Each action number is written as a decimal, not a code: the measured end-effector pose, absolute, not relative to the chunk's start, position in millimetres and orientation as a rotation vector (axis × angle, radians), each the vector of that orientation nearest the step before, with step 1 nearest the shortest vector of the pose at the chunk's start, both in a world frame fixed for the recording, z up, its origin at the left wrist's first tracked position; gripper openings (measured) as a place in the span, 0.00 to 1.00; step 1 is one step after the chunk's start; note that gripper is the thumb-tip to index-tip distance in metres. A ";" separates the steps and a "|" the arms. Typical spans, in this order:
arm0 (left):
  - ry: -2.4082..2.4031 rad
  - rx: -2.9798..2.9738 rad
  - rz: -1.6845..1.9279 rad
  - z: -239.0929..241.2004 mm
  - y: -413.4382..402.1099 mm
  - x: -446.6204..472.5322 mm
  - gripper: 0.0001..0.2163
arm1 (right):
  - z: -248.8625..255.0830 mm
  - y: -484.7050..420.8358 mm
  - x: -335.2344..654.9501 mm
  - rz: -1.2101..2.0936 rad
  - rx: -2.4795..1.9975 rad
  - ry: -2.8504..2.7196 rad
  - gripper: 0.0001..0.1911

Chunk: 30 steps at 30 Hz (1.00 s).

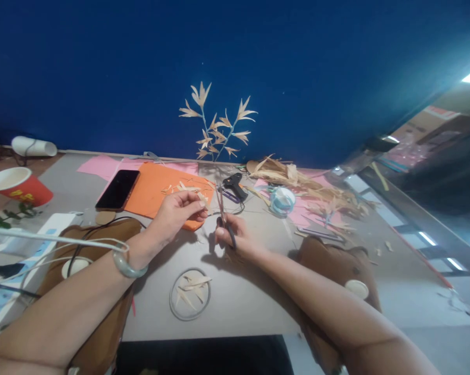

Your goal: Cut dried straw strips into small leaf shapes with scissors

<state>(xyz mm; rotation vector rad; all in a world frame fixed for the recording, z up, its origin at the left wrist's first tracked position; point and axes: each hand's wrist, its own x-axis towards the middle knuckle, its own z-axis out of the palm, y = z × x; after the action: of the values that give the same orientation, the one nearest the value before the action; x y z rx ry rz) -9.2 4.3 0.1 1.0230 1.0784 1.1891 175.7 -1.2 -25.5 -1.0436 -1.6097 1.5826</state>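
Note:
My left hand (182, 208) pinches a small pale piece of dried husk (203, 199) between thumb and fingers, above the near edge of an orange sheet (151, 185). In my right hand (237, 237) is a pair of scissors (231, 234), its fingers through the dark handles and the blades pointing up and away, just right of the husk piece. Whether the blades are parted is hard to make out. Several cut husk slivers (191, 284) lie inside a grey ring (173, 307) on the table, nearer to me. More husk strips (183, 187) rest on the orange sheet.
A branch with husk leaves (219, 130) stands at the back by the blue wall. A black glue gun (235, 186), a tape roll (282, 201) and a husk pile (289, 174) lie right. Left are a phone (118, 190), a red paper cup (20, 186) and a power strip (32, 265).

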 end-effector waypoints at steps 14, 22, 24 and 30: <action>1.091 1.048 1.274 0.8 6.6 -9.2 0.12 | -28.5 -5.0 176.4 1.706 -1.093 -1.676 0.25; 1.109 1.052 1.280 0.7 6.6 -8.4 0.13 | -31.5 -6.4 175.6 1.716 -1.113 -1.650 0.24; 1.104 1.057 1.276 0.3 6.6 -8.3 0.13 | -32.4 -6.5 175.4 1.711 -1.118 -1.642 0.24; 1.098 1.052 1.287 -0.2 6.4 -8.1 0.13 | -37.3 -4.6 175.4 1.702 -1.112 -1.632 0.24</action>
<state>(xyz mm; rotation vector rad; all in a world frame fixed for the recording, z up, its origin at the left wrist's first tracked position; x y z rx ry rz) -8.1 6.4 -0.2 1.0516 1.0984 1.2866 175.4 -4.6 -37.3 -1.1119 -1.6319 1.7018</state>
